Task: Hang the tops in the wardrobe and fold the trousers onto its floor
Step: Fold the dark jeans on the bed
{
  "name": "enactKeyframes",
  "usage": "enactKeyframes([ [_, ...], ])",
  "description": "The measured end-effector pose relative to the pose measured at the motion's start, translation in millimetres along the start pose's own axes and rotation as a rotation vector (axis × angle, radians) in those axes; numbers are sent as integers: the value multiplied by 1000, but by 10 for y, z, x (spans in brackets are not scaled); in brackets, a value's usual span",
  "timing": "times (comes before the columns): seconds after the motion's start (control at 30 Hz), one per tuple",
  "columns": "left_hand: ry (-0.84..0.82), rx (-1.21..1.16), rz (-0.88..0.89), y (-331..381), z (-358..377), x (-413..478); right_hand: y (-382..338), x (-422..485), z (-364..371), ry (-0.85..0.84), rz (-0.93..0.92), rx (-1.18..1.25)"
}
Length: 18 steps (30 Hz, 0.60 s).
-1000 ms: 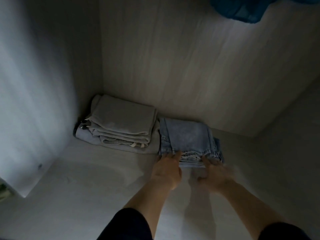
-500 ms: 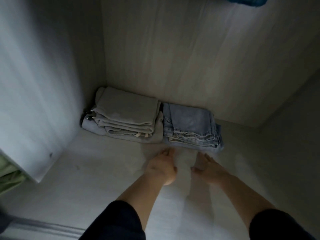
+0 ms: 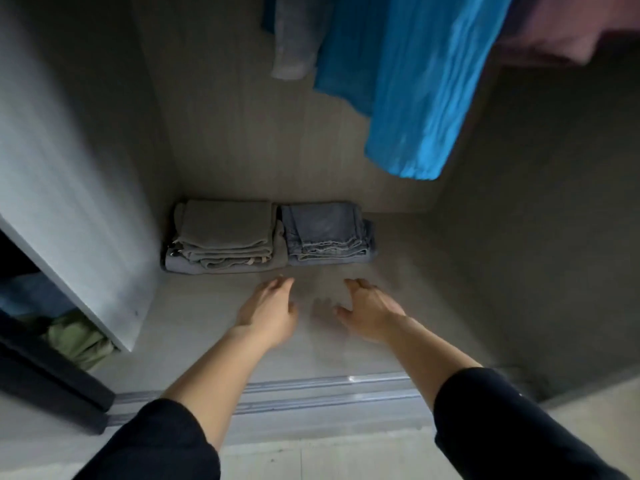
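Over the wardrobe floor (image 3: 433, 289), both hands hover relaxed, empty.

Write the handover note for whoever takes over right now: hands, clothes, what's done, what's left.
Left hand and right hand: both open, empty, over the wardrobe floor.
Beige trousers and jeans lie folded side by side against its back wall.
Blue top, grey garment and pink garment hang above.
To do: possibly the green garment beyond the left panel.
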<state>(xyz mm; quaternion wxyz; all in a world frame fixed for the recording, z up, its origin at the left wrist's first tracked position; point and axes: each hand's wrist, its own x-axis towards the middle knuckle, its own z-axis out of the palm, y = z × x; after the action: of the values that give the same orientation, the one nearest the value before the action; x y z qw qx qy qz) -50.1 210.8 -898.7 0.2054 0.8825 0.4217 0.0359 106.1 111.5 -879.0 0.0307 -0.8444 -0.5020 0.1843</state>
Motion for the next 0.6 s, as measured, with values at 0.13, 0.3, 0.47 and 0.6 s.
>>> enactKeyframes([
  [0.13,-69,16,45,471,-666,-492,-100,-876,-603,-67,30,39],
  [0.3,-235,61,141,1305,-1921,-1065,-136,-2018,-1799,-96,80,57],
  [0.47,-289,64,261,2446,-3264,-1769,-191,-3279,-3325,-38,189,98],
  [0.6,-353,105,383,3412,-3918,-2343,-160,-4334,-4162,25,306,172],
])
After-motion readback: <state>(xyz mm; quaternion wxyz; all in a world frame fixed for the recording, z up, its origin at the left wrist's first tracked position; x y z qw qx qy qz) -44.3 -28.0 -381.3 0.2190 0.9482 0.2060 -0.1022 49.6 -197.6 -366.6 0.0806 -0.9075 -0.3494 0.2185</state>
